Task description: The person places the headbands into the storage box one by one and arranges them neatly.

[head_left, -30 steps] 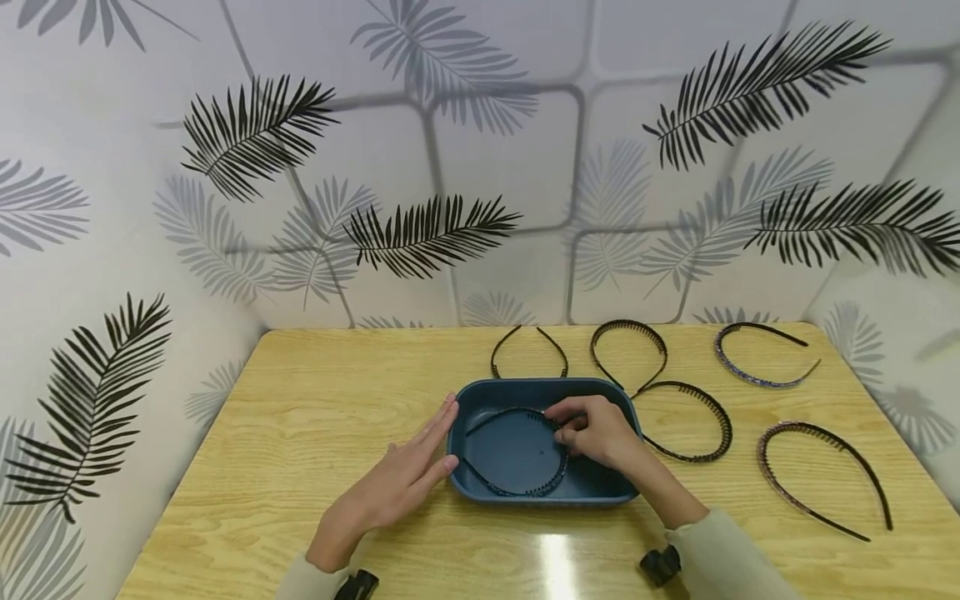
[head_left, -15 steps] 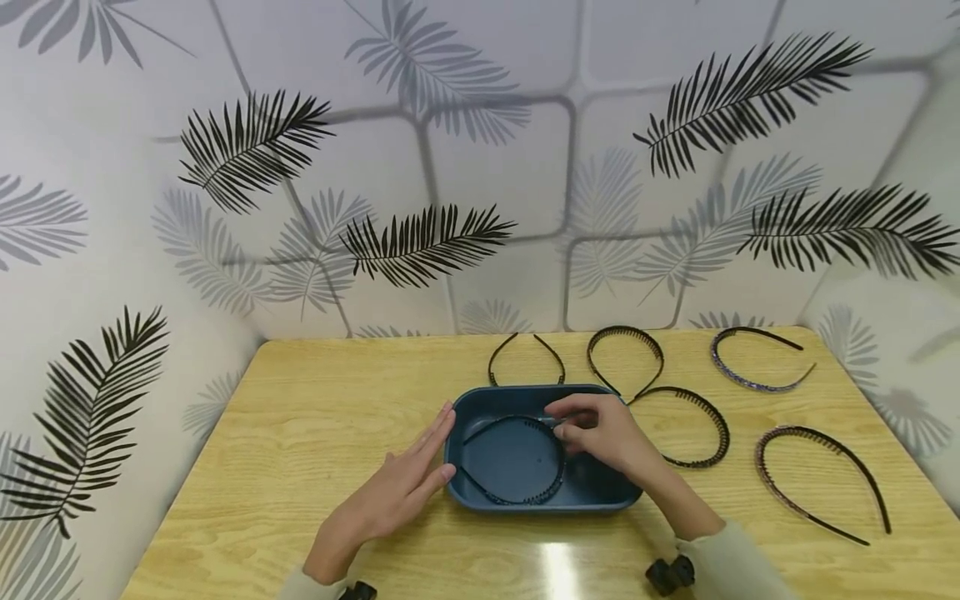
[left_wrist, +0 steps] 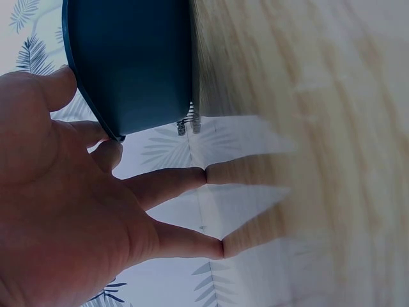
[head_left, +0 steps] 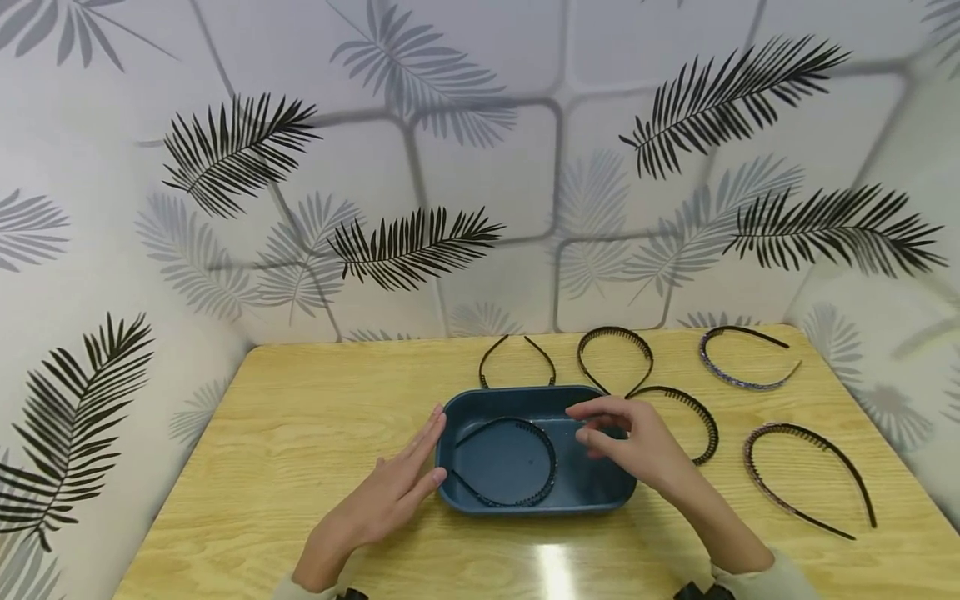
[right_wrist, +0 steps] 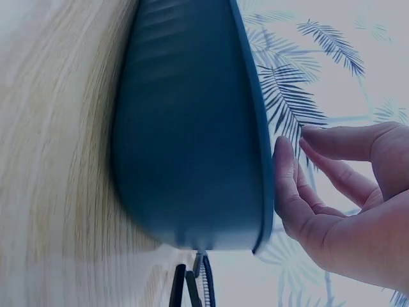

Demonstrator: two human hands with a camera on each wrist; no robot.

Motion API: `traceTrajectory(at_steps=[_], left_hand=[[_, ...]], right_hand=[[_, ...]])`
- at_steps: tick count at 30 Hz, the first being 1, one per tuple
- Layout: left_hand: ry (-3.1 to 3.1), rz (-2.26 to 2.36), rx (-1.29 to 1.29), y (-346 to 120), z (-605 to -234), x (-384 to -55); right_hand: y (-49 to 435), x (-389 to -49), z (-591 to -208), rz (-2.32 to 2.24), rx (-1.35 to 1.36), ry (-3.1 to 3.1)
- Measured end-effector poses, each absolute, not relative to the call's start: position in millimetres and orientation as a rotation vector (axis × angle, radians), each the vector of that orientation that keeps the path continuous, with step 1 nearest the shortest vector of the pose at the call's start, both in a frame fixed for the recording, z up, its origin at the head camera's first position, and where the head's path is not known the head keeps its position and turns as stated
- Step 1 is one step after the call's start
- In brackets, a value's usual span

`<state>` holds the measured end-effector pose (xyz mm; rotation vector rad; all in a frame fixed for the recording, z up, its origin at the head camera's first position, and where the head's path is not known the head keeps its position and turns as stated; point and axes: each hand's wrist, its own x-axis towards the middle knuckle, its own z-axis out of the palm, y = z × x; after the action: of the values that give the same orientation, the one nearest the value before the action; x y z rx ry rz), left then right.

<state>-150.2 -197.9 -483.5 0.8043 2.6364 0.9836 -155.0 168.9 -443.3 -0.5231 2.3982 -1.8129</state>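
A dark blue plastic box (head_left: 596,498) stands on the table, and a black toothed headband (head_left: 554,462) lies in its left half. My left hand (head_left: 382,504) touches the box's left end with its fingers spread, thumb and fingers at the rim; in the left wrist view two fingertips touch the tabletop. Over the box's right part is my right hand (head_left: 641,437), fingers loosely bent, holding nothing. In the right wrist view some of its fingers are close to the box rim; whether they touch it, I cannot tell.
Behind the box lies a thin black headband (head_left: 482,367), partly hidden. To its right are a toothed headband (head_left: 615,331) and another (head_left: 709,417) partly behind my right hand. Farther right lie a blue-purple glittery headband (head_left: 731,382) and a pinkish-brown one (head_left: 750,467). A leaf-patterned wall (head_left: 510,275) borders the table.
My right hand has let go of the headband in the box and moved right, away from it. The left hand stays at the box's left end. The head view has shifted slightly.
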Motion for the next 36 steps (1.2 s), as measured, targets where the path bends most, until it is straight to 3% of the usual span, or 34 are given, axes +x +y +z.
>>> traceTrajectory(at_steps=[17,36], left_hand=[[2.626,1.010,0.809,-197.8,-482.7,-150.0],[2.621,1.011,0.764,-197.7,-485.0,-150.4]], right_hand=[[217.0,-132.4,-433.7,-1.892,-0.388,2.550],[277.4,-145.9,-457.5,-1.842,-0.162,2.804]])
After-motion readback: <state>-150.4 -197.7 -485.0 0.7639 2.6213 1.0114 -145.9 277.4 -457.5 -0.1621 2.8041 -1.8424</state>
